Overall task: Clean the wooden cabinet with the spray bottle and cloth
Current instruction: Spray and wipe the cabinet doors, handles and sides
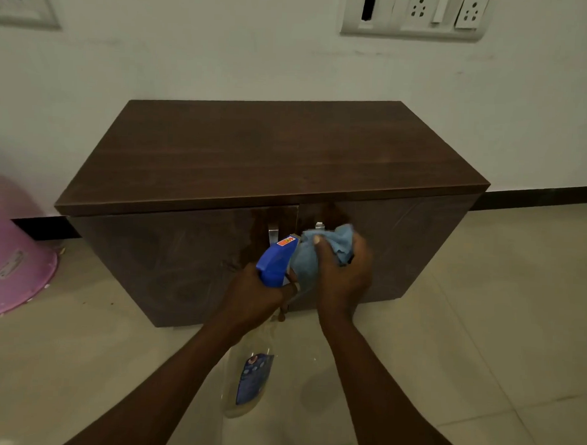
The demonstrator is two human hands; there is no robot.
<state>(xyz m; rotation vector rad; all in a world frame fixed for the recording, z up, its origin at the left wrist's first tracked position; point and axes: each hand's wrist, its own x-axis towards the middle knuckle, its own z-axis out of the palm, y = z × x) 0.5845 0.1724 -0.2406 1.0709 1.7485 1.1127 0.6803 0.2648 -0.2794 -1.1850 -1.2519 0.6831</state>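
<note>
- One left hand (258, 296) is gripping the spray bottle (276, 263) by the cabinet (271, 154).
- The right hand (345, 275) is squeezing the cloth (309, 260) at the bottle's 3 o'clock.

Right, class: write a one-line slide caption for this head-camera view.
Left hand points spray bottle at blue cloth gripped in right hand, before the wooden cabinet.

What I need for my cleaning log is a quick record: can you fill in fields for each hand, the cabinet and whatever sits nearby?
left hand: grips the spray bottle by its blue trigger head, nozzle toward the cloth
right hand: holds the bunched blue cloth in front of the cabinet doors
cabinet: dark wood, both doors shut, against the wall
nearby: pink tub on the floor at left
</note>
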